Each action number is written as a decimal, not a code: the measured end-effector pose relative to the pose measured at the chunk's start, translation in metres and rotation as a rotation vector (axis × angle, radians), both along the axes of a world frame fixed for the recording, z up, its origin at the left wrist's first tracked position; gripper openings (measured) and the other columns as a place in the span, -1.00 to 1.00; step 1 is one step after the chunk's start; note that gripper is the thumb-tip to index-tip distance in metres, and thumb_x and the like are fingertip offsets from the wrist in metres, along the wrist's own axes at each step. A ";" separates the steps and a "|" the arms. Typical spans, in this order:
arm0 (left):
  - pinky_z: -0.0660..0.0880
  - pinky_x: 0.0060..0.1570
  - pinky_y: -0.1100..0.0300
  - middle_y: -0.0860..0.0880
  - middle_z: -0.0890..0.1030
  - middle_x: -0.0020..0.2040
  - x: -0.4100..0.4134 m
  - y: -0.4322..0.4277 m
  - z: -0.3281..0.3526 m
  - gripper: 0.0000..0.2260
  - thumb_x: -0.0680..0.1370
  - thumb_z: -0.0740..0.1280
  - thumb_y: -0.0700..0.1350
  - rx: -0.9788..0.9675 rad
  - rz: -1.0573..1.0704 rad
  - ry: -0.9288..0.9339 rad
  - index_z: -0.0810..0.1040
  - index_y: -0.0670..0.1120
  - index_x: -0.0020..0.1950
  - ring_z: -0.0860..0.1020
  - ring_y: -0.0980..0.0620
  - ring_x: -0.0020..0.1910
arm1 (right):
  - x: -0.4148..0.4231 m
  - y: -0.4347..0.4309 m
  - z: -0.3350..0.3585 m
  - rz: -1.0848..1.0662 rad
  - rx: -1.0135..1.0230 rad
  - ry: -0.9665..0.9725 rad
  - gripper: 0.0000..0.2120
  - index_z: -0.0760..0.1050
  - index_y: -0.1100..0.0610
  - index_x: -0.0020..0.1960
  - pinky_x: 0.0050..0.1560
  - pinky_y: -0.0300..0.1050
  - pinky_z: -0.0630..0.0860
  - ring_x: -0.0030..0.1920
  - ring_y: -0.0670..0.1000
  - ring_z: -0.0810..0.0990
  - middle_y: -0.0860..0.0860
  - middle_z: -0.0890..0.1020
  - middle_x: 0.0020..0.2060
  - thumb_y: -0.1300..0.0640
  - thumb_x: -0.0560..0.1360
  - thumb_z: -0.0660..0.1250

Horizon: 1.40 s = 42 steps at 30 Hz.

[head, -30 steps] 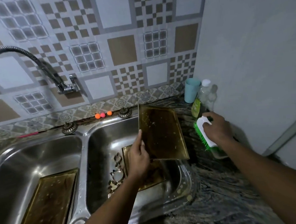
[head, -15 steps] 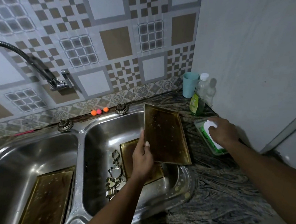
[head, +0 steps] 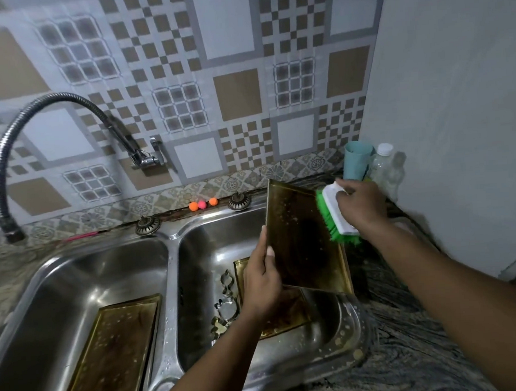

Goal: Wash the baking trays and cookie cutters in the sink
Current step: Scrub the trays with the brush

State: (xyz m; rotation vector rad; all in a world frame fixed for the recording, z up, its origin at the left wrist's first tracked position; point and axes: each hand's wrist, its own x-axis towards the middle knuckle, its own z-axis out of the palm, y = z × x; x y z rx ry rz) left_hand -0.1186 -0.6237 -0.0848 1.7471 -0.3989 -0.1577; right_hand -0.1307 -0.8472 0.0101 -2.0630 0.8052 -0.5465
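Head view: left hand [head: 260,285] grips the held tray [head: 302,247] by its left edge, tilted above the right basin of the sink [head: 173,291]. Right hand [head: 363,207] clamps the brush [head: 333,218], green bristles at the tray's right rim. We'd scrub in long strokes, tray braced, drips falling into the basin. Second tray [head: 288,317] and cookie cutters [head: 225,300] lie beneath; third tray [head: 115,355] sits in the left basin. The wall [head: 457,122] crowds the right edge of the table [head: 412,367]; we judge open room leftward
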 end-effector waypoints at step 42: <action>0.39 0.23 0.47 0.21 0.50 0.37 0.051 0.225 0.008 -0.60 0.71 0.15 -0.18 0.022 0.165 -0.036 0.34 0.03 0.56 0.51 0.26 0.29 | 0.034 0.276 -0.087 -0.010 0.070 0.077 -0.67 0.56 -0.16 0.28 0.15 -0.04 0.55 0.18 0.16 0.60 0.07 0.66 0.18 0.00 0.55 0.26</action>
